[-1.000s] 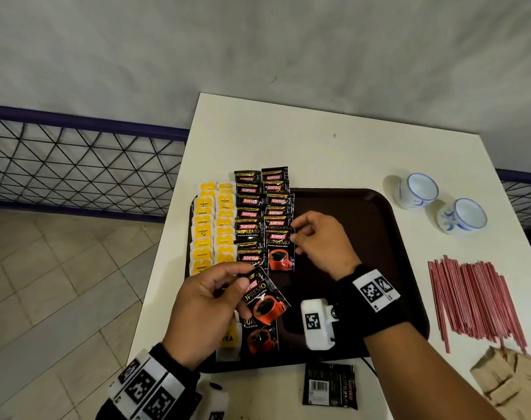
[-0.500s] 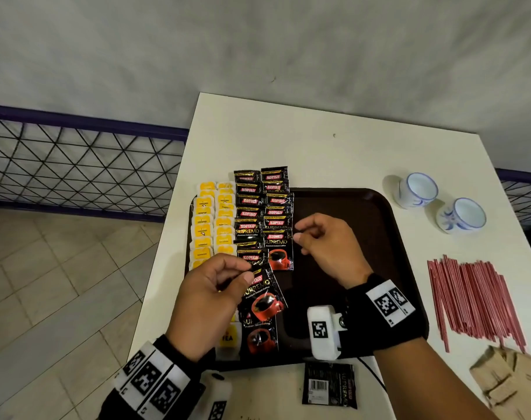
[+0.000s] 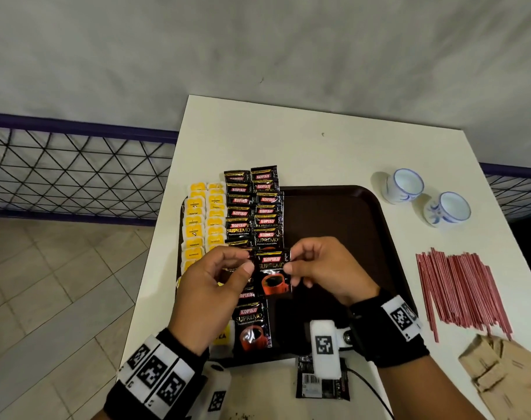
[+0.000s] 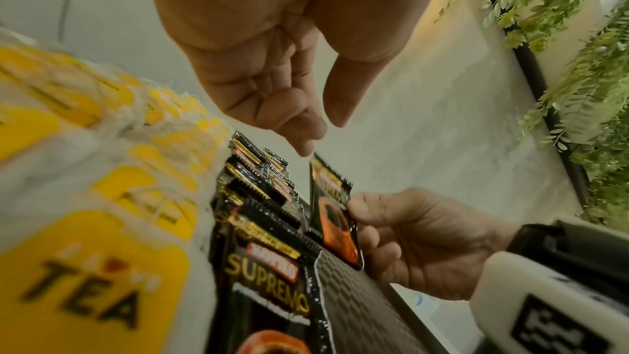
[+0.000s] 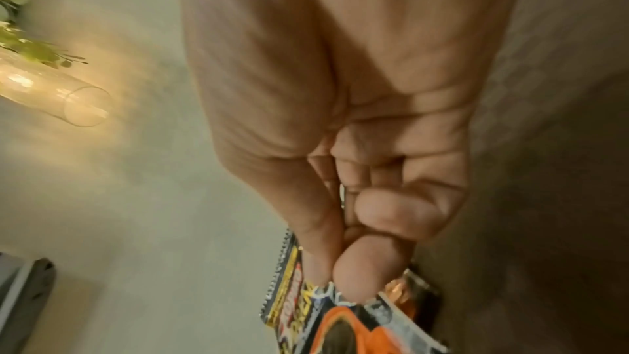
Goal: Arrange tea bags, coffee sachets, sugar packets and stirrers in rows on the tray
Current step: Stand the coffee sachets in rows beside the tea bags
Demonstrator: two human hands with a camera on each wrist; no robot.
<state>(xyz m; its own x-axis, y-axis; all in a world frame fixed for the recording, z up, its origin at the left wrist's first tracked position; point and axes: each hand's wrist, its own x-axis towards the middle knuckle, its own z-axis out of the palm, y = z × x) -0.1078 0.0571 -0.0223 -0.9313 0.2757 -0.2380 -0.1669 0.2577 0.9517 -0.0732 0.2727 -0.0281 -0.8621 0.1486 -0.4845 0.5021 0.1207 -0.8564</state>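
A dark brown tray (image 3: pixel 334 225) holds two rows of yellow tea bags (image 3: pixel 197 225) and two rows of black coffee sachets (image 3: pixel 252 213). Over the tray's near half, my right hand (image 3: pixel 290 262) pinches the right edge of one coffee sachet (image 3: pixel 273 277) between thumb and fingers. The right wrist view shows this pinch (image 5: pixel 337 273) on the sachet (image 5: pixel 340 327). My left hand (image 3: pixel 246 262) hovers at the sachet's left edge. In the left wrist view its fingers (image 4: pixel 299 128) hang relaxed, just above the sachet's top (image 4: pixel 335 214), holding nothing.
Another coffee sachet (image 3: pixel 252 325) and a tea bag (image 3: pixel 223 336) lie loose at the tray's near left. One sachet (image 3: pixel 322 386) lies on the table by the front edge. Right of the tray are red stirrers (image 3: pixel 461 286), brown sugar packets (image 3: pixel 506 377) and two cups (image 3: pixel 405 184).
My right hand left the coffee row, came toward me and took the sachet that my left hand was holding. The left fingers have let go of it.
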